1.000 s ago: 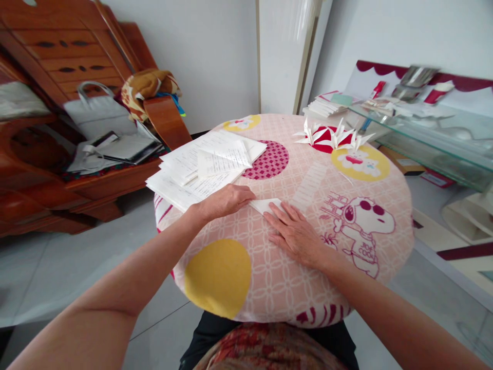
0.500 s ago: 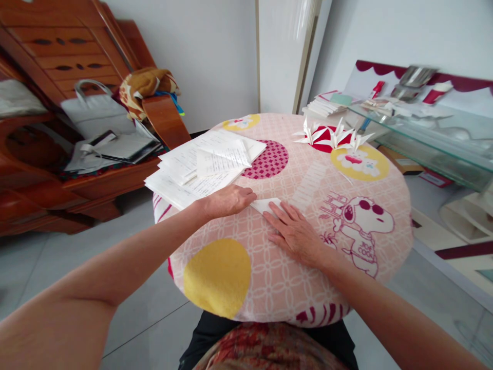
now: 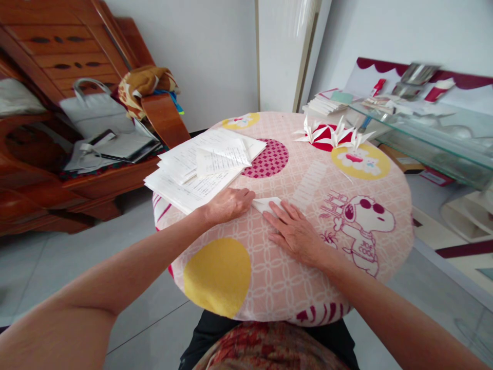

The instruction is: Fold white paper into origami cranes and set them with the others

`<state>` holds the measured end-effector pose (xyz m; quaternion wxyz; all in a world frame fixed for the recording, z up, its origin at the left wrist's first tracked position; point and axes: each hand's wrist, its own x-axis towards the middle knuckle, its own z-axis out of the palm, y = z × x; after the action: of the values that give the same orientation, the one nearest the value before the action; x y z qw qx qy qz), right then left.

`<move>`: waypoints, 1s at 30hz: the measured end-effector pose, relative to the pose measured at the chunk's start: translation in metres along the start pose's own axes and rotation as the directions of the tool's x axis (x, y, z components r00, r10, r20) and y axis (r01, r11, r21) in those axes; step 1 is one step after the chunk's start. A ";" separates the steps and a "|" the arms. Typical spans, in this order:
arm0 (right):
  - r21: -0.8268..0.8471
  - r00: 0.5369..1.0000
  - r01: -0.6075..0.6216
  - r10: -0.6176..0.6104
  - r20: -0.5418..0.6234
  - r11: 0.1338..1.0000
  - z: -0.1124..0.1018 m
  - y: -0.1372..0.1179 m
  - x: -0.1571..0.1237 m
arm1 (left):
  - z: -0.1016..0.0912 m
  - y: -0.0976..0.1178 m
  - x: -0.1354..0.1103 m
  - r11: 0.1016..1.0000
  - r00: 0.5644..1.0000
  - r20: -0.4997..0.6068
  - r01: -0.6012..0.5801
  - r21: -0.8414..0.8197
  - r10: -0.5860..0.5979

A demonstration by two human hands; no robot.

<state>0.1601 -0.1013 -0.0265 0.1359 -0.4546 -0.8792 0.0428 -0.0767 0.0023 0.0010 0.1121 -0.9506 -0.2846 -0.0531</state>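
A small piece of folded white paper [image 3: 263,204] lies on the round table's pink patterned cloth [image 3: 269,267], between my two hands. At its left tip, the curled fingers of my left hand [image 3: 232,204] are closed on the paper. My right hand [image 3: 295,228] rests flat with fingers spread, its fingertips pressing the paper's right end and covering part of it. Just beyond my left hand is a stack of written sheets [image 3: 181,169], with a creased sheet [image 3: 223,157] on top.
Several folded paper cranes [image 3: 335,134] stand at the table's far right. A paper strip [image 3: 309,184] lies beyond my right hand. On the right is a glass shelf [image 3: 423,139] with metal bowls and papers. A wooden bench [image 3: 146,203] with a bag [image 3: 98,108] stands left.
Almost nothing differs. My left hand has shifted very slightly at the paper's left tip, while my right hand stays in place.
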 end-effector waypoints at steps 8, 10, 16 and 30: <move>-0.005 1.000 0.010 -0.010 0.002 1.000 0.002 0.001 0.000 | -0.007 0.014 0.006 0.989 0.983 0.124 0.130 0.065 -0.138; 0.005 1.000 0.010 -0.010 -0.004 1.000 0.002 0.001 0.000 | -0.011 0.017 0.009 0.985 0.975 0.141 0.166 0.052 -0.171; 0.004 1.000 -0.004 0.004 -0.001 1.000 0.002 0.001 0.001 | -0.015 0.022 0.001 0.970 0.963 0.117 0.241 0.029 -0.242; 0.024 1.000 0.014 -0.013 -0.028 1.000 0.007 0.001 -0.001 | 0.010 0.071 -0.014 0.934 0.993 -0.113 -0.019 -0.357 -0.023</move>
<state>0.1597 -0.1009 -0.0340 0.1538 -0.4476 -0.8797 0.0462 -0.0489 -0.0604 -0.0243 -0.0465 -0.9502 -0.2642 -0.1587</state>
